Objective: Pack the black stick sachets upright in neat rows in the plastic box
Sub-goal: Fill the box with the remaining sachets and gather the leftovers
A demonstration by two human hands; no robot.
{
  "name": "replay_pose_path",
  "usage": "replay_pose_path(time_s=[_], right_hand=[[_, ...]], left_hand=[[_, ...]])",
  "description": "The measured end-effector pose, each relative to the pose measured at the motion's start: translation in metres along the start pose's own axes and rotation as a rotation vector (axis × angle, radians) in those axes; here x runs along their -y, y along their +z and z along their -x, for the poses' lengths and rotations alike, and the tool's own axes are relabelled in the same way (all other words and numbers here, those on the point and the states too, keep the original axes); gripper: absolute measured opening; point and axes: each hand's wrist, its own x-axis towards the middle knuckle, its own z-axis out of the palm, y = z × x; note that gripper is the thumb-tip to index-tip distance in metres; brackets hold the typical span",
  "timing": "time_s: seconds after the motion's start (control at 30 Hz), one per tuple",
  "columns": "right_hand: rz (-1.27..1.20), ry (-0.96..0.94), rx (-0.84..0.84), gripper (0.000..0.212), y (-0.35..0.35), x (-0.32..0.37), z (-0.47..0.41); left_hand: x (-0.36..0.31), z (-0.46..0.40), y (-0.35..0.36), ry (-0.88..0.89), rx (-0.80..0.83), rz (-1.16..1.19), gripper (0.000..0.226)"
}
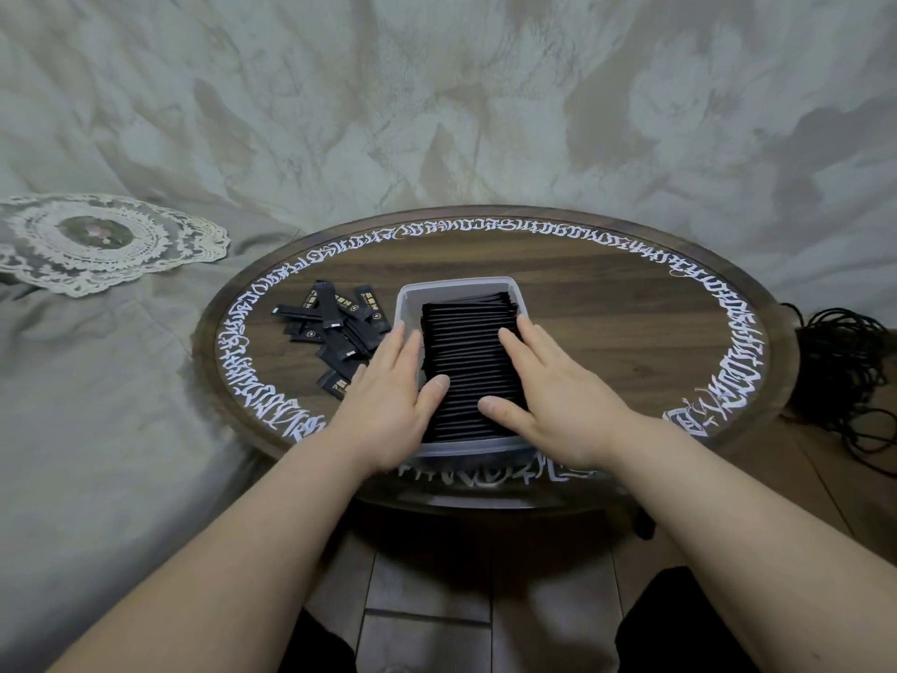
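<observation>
Grey-green draped fabric [437, 114] fills the background and runs down the left side, with a lace doily [97, 242] lying on it at the far left. I note a round dark wooden surface [606, 303] in front of it, ringed with white lettering, standing on a wood-plank floor [427, 599]. A tangle of black cable [842, 366] lies on the floor just beyond the right edge of the surface.

Near the middle of the surface sits the clear plastic box [456, 286], long side running away from me. A packed row of black stick sachets [466, 361] stands on edge inside it, filling most of the box; a gap remains at the far end.

My left hand [388, 405] lies along the left wall of the box, fingers straight, thumb touching the near left part of the row. My right hand [553, 395] lies flat over the right part of the row, fingers extended, thumb pressing the near sachet tops. Neither hand grips anything.

A loose pile of sachets [335, 327] lies flat and crisscrossed on the surface just left of the box.
</observation>
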Motion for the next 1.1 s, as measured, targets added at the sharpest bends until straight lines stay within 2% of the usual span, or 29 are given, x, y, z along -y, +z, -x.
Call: replay_pose_path(time_s=[0.33, 0.5, 0.63, 0.9, 1.0, 1.1], right_hand=[[0.026, 0.072, -0.062, 0.085, -0.009, -0.038, -0.028], [0.136, 0.013, -0.079, 0.081, -0.014, -0.035, -0.033], [0.145, -0.076, -0.09, 0.077, -0.008, -0.008, -0.03], [0.108, -0.263, -0.092, 0.074, 0.022, 0.087, -0.047], [-0.011, -0.23, -0.063, 0.075, 0.045, 0.114, -0.061], [-0.1, -0.087, -0.024, 0.078, 0.068, 0.122, -0.08]], left_hand=[[-0.025, -0.056, 0.008, -0.007, 0.026, -0.028, 0.067], [-0.029, -0.065, 0.008, 0.02, -0.01, 0.02, 0.065], [-0.009, -0.048, 0.0, 0.072, -0.059, 0.034, 0.061], [0.075, 0.0, -0.02, -0.075, -0.108, -0.001, 0.07], [0.101, 0.009, -0.021, -0.112, -0.083, -0.015, 0.075], [0.121, 0.008, -0.019, -0.142, -0.087, -0.032, 0.073]])
